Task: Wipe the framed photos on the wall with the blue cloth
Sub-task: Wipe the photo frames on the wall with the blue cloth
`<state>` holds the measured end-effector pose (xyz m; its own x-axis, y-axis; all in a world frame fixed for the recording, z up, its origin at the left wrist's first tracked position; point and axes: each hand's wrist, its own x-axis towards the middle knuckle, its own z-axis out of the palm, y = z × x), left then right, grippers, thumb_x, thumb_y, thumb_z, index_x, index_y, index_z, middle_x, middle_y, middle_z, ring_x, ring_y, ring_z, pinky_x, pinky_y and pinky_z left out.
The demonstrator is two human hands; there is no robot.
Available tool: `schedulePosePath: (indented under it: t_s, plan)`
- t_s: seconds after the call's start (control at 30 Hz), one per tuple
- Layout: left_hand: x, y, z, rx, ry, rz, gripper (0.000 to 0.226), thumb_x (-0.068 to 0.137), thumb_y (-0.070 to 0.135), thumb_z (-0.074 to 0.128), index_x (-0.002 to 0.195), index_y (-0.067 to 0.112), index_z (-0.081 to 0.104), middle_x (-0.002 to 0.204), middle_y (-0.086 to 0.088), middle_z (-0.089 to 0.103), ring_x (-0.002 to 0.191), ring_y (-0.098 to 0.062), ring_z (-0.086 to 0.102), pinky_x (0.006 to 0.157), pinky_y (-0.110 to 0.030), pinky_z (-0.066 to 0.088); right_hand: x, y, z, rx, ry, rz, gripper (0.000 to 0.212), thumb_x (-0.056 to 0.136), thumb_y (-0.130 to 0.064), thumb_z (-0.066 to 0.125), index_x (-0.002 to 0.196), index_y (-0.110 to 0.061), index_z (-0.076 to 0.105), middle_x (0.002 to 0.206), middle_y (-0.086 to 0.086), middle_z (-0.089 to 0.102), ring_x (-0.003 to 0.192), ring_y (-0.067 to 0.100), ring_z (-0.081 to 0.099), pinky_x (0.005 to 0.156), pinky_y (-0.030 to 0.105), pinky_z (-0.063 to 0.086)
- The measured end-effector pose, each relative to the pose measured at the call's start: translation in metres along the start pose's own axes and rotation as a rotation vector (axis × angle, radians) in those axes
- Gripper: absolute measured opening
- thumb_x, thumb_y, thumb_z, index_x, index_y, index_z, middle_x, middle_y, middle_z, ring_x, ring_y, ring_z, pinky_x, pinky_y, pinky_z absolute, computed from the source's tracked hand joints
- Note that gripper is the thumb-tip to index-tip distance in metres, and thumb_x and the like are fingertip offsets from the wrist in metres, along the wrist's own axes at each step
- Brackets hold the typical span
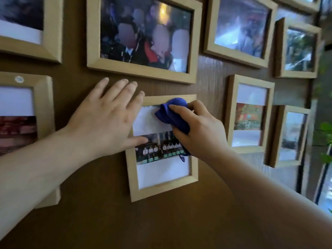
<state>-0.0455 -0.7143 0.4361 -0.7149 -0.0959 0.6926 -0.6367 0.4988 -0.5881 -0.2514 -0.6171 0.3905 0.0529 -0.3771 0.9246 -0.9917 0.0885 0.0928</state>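
A brown wall [75,203] is carrying many wooden frames. At centre, the small framed photo [162,174] is getting the left hand [106,123] lying flat, fingers spread, on its left edge, while the right hand [201,132] is gripping the bunched blue cloth [170,112] against its upper glass.

My left hand [106,119] hides the left rail of the small frame [162,186]; my right hand [199,130] covers most of the blue cloth [170,112]. Frames above my fingers are cut off.

Bunched blue cloth [170,114] pressed on the upper glass of a small light-wood framed photo [161,184], hanging upright on the wall
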Motion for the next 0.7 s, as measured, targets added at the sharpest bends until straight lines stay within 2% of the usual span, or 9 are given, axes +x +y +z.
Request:
schedulePosePath:
  t_s: [0.17, 0.3, 0.4, 0.5, 0.63, 0.7]
  plan:
    - [-0.01, -0.018, 0.009, 0.026, -0.053, -0.004, 0.11, 0.064, 0.08, 0.046, 0.148, 0.013, 0.022, 0.15, -0.021, 0.036, 0.141, -0.035, 0.028, 0.113, -0.058, 0.024, 0.001, -0.024, 0.01, -0.043, 0.0, 0.041, 0.048, 0.083, -0.038, 0.059, 0.127, -0.022, 0.053, 0.112, 0.01, 0.053, 0.071, 0.021, 0.055, 0.049, 0.031, 0.048]
    - [-0.012, -0.022, 0.014, -0.012, -0.028, 0.042, 0.099, 0.069, 0.072, 0.05, 0.149, 0.023, 0.021, 0.152, -0.019, 0.033, 0.142, -0.036, 0.024, 0.113, -0.06, 0.022, 0.002, -0.059, 0.024, -0.066, -0.028, -0.066, 0.05, 0.078, -0.038, 0.061, 0.125, -0.02, 0.055, 0.111, 0.015, 0.054, 0.072, 0.024, 0.055, 0.049, 0.028, 0.045]
    - [-0.011, -0.022, 0.017, -0.01, -0.005, 0.061, 0.096, 0.071, 0.071, 0.052, 0.149, 0.024, 0.022, 0.152, -0.018, 0.033, 0.142, -0.037, 0.023, 0.113, -0.062, 0.02, 0.001, -0.063, 0.028, -0.069, -0.031, -0.074, 0.048, 0.078, -0.038, 0.06, 0.123, -0.021, 0.058, 0.108, 0.014, 0.055, 0.071, 0.024, 0.056, 0.046, 0.028, 0.045]
    - [-0.011, -0.023, 0.019, -0.003, -0.005, 0.063, 0.098, 0.071, 0.076, 0.044, 0.149, 0.023, 0.019, 0.154, -0.015, 0.031, 0.143, -0.037, 0.02, 0.113, -0.062, 0.018, -0.013, -0.038, 0.021, -0.176, -0.065, 0.004, 0.048, 0.08, -0.038, 0.063, 0.124, -0.023, 0.055, 0.112, 0.011, 0.054, 0.074, 0.023, 0.057, 0.049, 0.029, 0.047]
    - [-0.011, -0.023, 0.022, -0.001, 0.008, 0.073, 0.1, 0.071, 0.078, 0.042, 0.15, 0.021, 0.016, 0.156, -0.013, 0.028, 0.143, -0.038, 0.017, 0.113, -0.064, 0.016, -0.03, -0.017, 0.013, -0.242, -0.037, 0.222, 0.046, 0.078, -0.031, 0.065, 0.121, -0.021, 0.055, 0.104, 0.009, 0.052, 0.07, 0.027, 0.055, 0.049, 0.035, 0.049]
    - [-0.01, -0.022, 0.024, -0.005, 0.019, 0.074, 0.1, 0.072, 0.078, 0.042, 0.15, 0.021, 0.014, 0.156, -0.013, 0.026, 0.144, -0.038, 0.015, 0.113, -0.064, 0.015, -0.03, -0.026, 0.019, -0.235, -0.017, 0.241, 0.046, 0.078, -0.031, 0.063, 0.122, -0.019, 0.054, 0.104, 0.01, 0.052, 0.066, 0.025, 0.054, 0.049, 0.031, 0.046]
